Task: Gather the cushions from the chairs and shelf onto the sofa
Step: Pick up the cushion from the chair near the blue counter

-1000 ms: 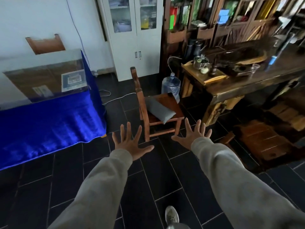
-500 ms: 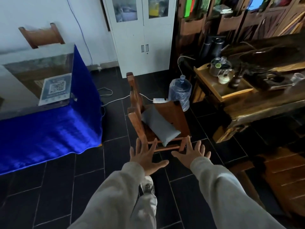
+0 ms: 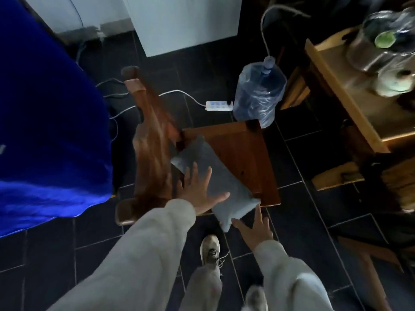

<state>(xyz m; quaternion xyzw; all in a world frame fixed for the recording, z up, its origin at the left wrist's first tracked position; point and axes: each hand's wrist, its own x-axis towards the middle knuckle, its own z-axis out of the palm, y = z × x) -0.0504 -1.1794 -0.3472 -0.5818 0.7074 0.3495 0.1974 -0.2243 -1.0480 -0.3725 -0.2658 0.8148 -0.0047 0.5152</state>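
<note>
No legible text, labels, brands, numbers or signs anywhere in view; surfaces blurred by motion.

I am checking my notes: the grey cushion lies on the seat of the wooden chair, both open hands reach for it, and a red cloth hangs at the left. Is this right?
Not quite. In the head view the cloth at the left is blue, not red. The rest holds: the grey cushion lies on the wooden chair seat, and the left hand and right hand reach for it, open.
</note>
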